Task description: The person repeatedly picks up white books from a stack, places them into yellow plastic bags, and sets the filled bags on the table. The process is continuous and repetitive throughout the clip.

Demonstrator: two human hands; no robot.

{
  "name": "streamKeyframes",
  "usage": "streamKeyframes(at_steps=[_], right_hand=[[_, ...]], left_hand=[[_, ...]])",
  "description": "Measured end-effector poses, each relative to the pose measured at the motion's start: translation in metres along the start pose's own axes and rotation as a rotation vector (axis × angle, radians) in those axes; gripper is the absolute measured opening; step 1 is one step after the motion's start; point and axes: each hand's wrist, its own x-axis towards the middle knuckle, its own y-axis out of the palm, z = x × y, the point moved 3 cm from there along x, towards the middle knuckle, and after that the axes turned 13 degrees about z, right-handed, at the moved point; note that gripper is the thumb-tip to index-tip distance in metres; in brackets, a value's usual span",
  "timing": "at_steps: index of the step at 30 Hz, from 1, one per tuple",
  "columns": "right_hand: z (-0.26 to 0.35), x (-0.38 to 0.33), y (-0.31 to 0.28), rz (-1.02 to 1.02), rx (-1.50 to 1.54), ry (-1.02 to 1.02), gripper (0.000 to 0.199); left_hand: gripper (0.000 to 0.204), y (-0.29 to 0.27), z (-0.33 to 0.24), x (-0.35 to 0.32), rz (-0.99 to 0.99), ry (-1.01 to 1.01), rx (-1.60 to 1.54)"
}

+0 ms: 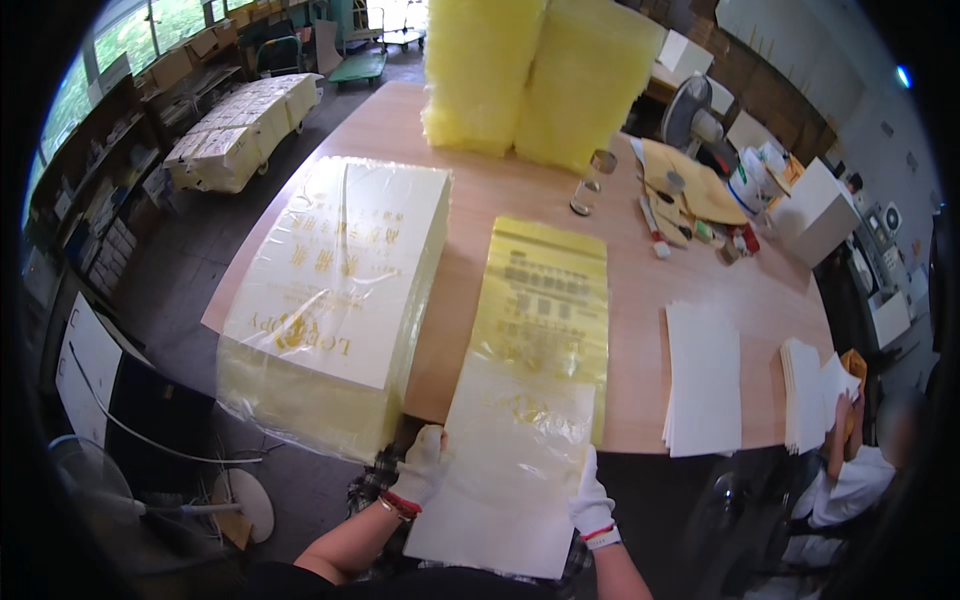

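Both of my white-gloved hands grip a white paper packet [500, 490] by its two long sides, over the table's front edge. My left hand [425, 465] is closed on its left edge and my right hand [592, 495] on its right edge. Glossy clear film shows over the packet's upper part, with faint gold print beneath. Its far end overlaps a yellow printed plastic bag [545, 265] lying flat on the table. I cannot tell whether the packet is inside that bag.
A tall film-covered stack [330, 270] with gold print stands left on the wooden table [460, 190]. Yellow bag stacks [590, 80] rise behind, near a glass jar [593, 185]. White paper stacks [703, 380] lie right. A seated person [860, 480] handles paper at far right.
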Motion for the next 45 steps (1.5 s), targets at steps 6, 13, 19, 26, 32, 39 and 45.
streamKeyframes(at_steps=[6,13,19,26,32,39,45], right_hand=[[-0.003,-0.092,0.033,-0.118,0.226,-0.35,0.069],[-0.011,-0.14,0.071,0.032,0.076,-0.419,0.053],[-0.005,-0.115,0.028,-0.349,0.083,-0.242,0.049],[-0.091,-0.043,0.035,-0.072,1.694,-0.728,0.034],[0.04,0.006,0.05,0.109,1.655,-0.488,0.036],[0.239,0.031,0.01,0.779,1.522,-0.558,0.03],[0.281,0.044,0.081,0.867,1.224,-0.468,0.027]], left_hand=[[0.017,-0.041,-0.053,-0.085,0.434,-0.261,0.032],[0.033,-0.051,-0.036,-0.142,0.571,0.096,-0.668],[0.012,-0.034,-0.054,-0.077,0.24,-0.436,-0.635],[0.008,-0.018,-0.08,-0.042,0.162,0.32,-0.286],[0.015,-0.118,-0.174,-0.027,0.079,0.638,0.132],[0.014,-0.239,-0.079,0.003,-0.717,0.4,-0.378],[0.011,-0.273,0.088,-0.008,-0.732,0.119,-0.852]])
